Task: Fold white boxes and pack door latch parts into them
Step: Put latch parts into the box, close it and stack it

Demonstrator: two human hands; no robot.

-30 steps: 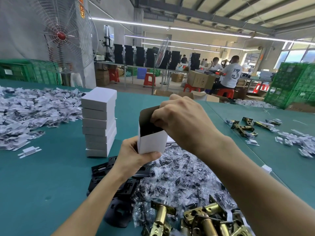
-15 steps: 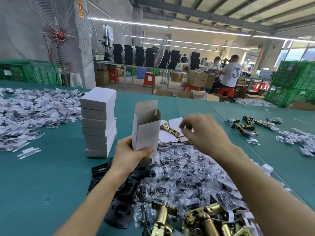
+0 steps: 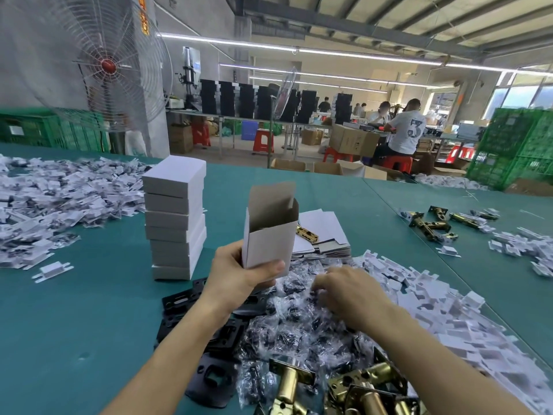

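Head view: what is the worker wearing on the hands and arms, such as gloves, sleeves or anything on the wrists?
Nothing shows. The left hand and right hand are bare, with no gloves, rings, watch or wristband visible. Both forearms are uncovered down to the frame edge, so no sleeve appears, and they carry no tape or markings.

Background, clockwise: green crates (image 3: 45,130) at 9 o'clock; caged fan (image 3: 108,65) at 10; black stacks (image 3: 248,100) at 12, red stool (image 3: 263,140) beneath; cardboard carton (image 3: 353,140) and seated person (image 3: 407,130) at 1; taller green crates (image 3: 514,148) at 2.
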